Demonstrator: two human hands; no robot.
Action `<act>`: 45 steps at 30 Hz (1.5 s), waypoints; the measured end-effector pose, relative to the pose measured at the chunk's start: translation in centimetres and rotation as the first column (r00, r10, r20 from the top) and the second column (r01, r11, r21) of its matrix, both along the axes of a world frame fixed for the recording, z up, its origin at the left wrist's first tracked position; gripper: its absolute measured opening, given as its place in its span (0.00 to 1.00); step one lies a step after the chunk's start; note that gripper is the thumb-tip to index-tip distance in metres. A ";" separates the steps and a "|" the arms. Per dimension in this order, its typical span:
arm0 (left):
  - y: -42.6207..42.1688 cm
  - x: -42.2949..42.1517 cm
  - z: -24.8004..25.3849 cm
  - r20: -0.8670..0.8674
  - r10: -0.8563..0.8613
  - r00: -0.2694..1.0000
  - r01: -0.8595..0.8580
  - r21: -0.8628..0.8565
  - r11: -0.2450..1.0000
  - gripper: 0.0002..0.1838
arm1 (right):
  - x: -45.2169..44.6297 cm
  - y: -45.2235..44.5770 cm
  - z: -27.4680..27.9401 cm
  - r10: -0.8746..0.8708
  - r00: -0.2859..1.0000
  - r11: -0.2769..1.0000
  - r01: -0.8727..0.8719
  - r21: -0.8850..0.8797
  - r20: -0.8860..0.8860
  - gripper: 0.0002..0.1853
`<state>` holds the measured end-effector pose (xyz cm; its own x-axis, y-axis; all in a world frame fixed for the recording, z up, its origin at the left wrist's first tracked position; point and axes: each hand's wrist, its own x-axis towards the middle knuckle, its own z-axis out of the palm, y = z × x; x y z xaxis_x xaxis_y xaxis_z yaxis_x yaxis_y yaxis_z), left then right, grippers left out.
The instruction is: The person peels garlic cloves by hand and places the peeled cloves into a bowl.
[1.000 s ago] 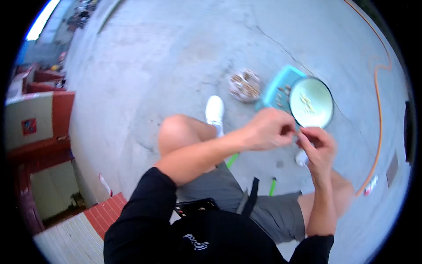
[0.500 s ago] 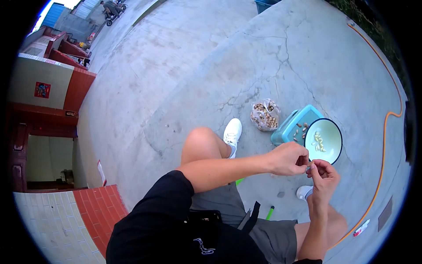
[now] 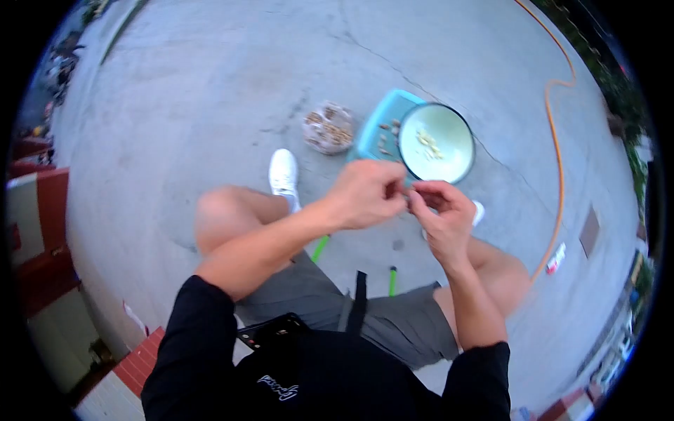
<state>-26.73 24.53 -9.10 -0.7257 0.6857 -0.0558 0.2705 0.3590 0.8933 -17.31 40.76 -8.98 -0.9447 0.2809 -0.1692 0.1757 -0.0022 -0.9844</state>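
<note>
My left hand (image 3: 368,193) and my right hand (image 3: 446,217) meet fingertip to fingertip in front of me, both closed in a pinch. Whatever small piece lies between the fingers is too blurred to name. Just beyond them a pale bowl with a dark rim (image 3: 456,140) rests on a light-blue plastic stool (image 3: 378,118). Inside the bowl are several whitish pieces (image 3: 428,145) that look like peeled garlic cloves. A few brownish, unpeeled-looking pieces (image 3: 384,139) lie on the stool beside the bowl. Left of the stool, a clear plastic bag (image 3: 328,128) holds many brown-and-white pieces.
An orange hose (image 3: 554,133) runs along the right side over the cracked concrete floor (image 3: 210,84). A red-and-white packet (image 3: 556,258) lies near it. My white shoe (image 3: 283,172) stands left of the bag. A phone (image 3: 274,331) lies at my lap, with green bars (image 3: 392,281) below.
The view has shifted and turned, so the bowl, stool and bag appear farther left and higher. Both hands stay pinched together near the bowl.
</note>
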 end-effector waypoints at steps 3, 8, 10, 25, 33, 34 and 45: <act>0.0 0.0 0.4 0.098 -0.017 0.995 0.010 0.074 0.997 0.10 | 0.1 0.1 -0.2 -0.009 1.000 0.995 0.009 -0.096 -0.009 0.08; -0.2 0.0 0.5 0.270 -0.046 0.962 0.011 0.129 0.992 0.08 | 0.2 0.4 0.4 0.010 0.999 0.990 -0.014 -0.141 -0.033 0.08; -0.1 0.0 0.8 0.297 -0.050 0.954 0.003 0.154 0.988 0.08 | 0.1 0.5 0.7 0.036 0.998 0.977 -0.047 -0.208 -0.052 0.07; -0.8 -0.4 0.2 0.735 -0.279 0.617 -0.116 0.436 0.893 0.05 | -0.4 1.7 1.1 0.145 0.988 0.843 -0.151 -0.516 -0.052 0.07; -1.1 -1.4 1.1 0.339 -0.222 0.914 0.102 0.337 0.936 0.04 | -0.5 2.1 1.7 0.141 0.989 0.922 -0.148 -0.357 -0.046 0.08; -1.0 -1.3 1.2 0.341 -0.224 0.913 0.104 0.337 0.936 0.04 | -0.4 2.1 1.7 0.154 0.988 0.932 -0.156 -0.326 -0.033 0.08; -0.5 -0.9 1.3 0.246 -0.124 0.961 0.052 0.280 0.959 0.04 | -0.5 2.4 1.5 0.204 0.975 0.973 -0.211 -0.091 -0.084 0.08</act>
<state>-27.59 24.03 -7.79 -0.6468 0.7617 -0.0386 0.0367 0.0816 0.9960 -17.79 43.11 -7.51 -0.9915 0.0632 -0.1141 0.1096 -0.0708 -0.9915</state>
